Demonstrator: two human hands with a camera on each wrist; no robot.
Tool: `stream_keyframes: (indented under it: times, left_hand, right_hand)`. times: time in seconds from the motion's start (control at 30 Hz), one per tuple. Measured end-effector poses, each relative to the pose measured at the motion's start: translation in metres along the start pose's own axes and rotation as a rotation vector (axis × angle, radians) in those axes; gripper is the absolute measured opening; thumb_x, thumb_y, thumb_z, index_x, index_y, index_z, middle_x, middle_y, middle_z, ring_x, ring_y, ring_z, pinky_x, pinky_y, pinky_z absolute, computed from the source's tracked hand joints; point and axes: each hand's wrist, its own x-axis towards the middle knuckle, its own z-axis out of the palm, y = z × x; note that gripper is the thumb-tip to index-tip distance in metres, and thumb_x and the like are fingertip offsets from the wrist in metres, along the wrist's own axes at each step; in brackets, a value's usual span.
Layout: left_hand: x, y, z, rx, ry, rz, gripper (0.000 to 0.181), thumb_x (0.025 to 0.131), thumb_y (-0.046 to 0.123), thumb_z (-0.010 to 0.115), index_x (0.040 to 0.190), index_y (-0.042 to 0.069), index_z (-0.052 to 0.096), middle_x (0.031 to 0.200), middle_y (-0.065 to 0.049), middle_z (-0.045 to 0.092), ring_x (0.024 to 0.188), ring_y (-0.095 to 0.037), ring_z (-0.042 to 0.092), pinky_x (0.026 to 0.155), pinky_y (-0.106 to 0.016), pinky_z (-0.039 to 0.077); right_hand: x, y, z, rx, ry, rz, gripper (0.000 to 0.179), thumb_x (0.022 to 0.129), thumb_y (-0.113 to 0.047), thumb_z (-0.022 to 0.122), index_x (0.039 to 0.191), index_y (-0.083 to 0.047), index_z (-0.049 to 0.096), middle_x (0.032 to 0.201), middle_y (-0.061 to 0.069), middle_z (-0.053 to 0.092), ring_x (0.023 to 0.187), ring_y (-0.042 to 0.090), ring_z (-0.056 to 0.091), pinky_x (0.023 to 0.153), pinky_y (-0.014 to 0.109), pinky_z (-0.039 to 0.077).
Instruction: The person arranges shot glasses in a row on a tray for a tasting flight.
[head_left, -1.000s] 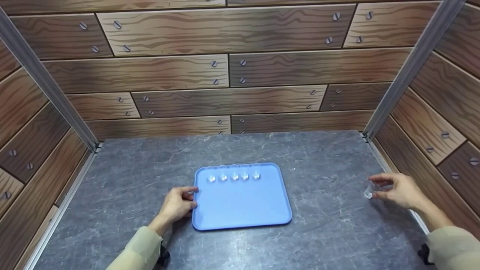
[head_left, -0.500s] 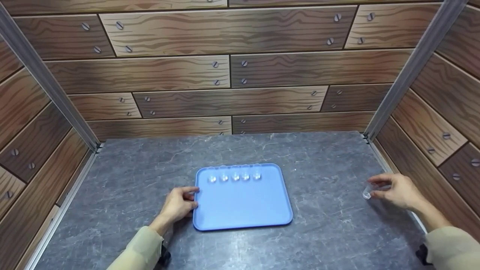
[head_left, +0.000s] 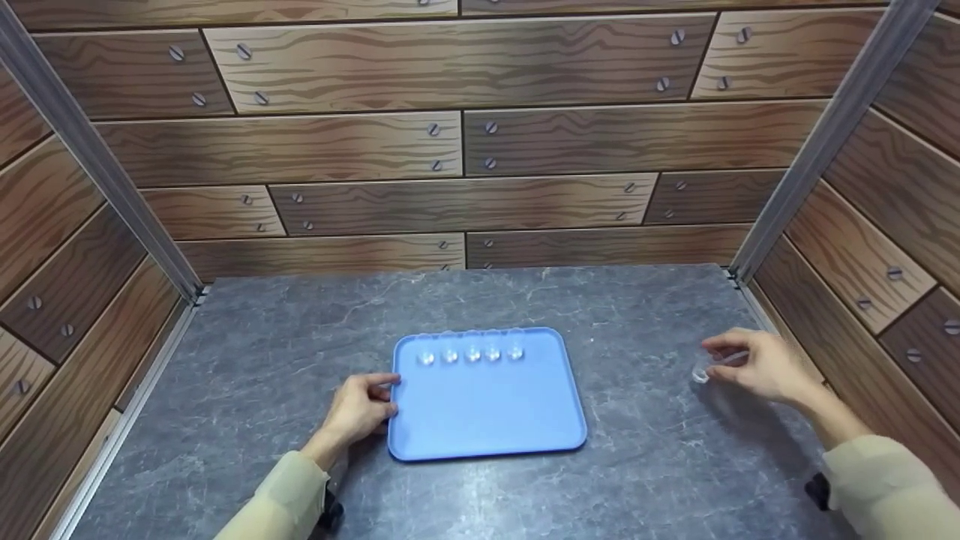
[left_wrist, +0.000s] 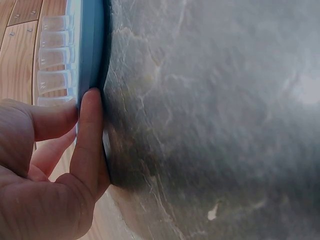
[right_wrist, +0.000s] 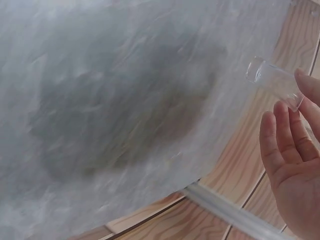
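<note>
My left hand (head_left: pixel 354 405) pinches the left edge of a blue tray (head_left: pixel 487 416); in the left wrist view the thumb is on the rim and fingers lie against the outer side. Several small clear shot glasses (head_left: pixel 472 354) stand in a row along the tray's far edge. Off to the right, my right hand (head_left: pixel 761 365) holds another clear shot glass (right_wrist: pixel 275 80) between thumb and fingers, above the table. Its thick base points away from the hand in the right wrist view. Part of that glass is hidden by the fingers in the head view.
The grey marbled table (head_left: pixel 615 480) surrounds the tray. Wood-patterned walls (head_left: pixel 465 142) enclose the back and both sides. Metal rails (head_left: pixel 814 135) run up the corners, and another borders the table's right side near my right arm.
My right hand has moved left and slightly farther from me with the shot glass. My left hand and the tray have hardly moved.
</note>
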Motion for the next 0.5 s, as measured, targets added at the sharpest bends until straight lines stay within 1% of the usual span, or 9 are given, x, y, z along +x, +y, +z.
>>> stream_keyframes:
  times: [0.13,0.27,0.4,0.5]
  left_hand:
    - [0.001,0.000,0.000,-0.009,0.001,0.003,0.054,0.090,-0.014,0.074,0.140,0.005,0.078,0.100,-0.010,0.069,0.082,-0.019,0.069,0.063,-0.034,0.071]
    - [0.000,0.000,0.001,-0.007,-0.005,0.004,0.054,0.090,-0.013,0.074,0.140,0.005,0.078,0.101,-0.010,0.069,0.082,-0.019,0.069,0.065,-0.035,0.071]
    - [0.000,0.000,0.001,0.010,-0.004,0.010,0.054,0.090,-0.013,0.074,0.141,0.006,0.078,0.101,-0.010,0.069,0.082,-0.019,0.069,0.065,-0.035,0.071]
    - [0.001,0.000,0.000,0.021,0.006,0.015,0.054,0.089,-0.012,0.075,0.140,0.005,0.078,0.100,-0.010,0.070,0.083,-0.019,0.068,0.064,-0.034,0.071]
  right_hand:
    - [0.012,-0.011,0.008,0.009,-0.006,-0.037,0.037,0.082,0.006,0.093,0.117,0.006,0.082,0.109,0.023,0.080,0.092,-0.002,0.072,0.079,0.022,0.070]
    - [0.022,-0.023,0.016,0.009,-0.020,-0.062,0.037,0.082,0.005,0.093,0.117,0.005,0.083,0.108,0.020,0.081,0.092,0.005,0.075,0.080,0.033,0.073]
    - [0.033,-0.036,0.028,0.025,-0.021,-0.085,0.038,0.082,0.006,0.092,0.118,0.006,0.082,0.109,0.020,0.080,0.092,0.014,0.079,0.082,0.035,0.074]
    - [0.043,-0.047,0.040,0.034,-0.017,-0.098,0.039,0.082,0.005,0.093,0.120,0.005,0.082,0.110,0.020,0.080,0.092,0.026,0.081,0.084,0.034,0.073]
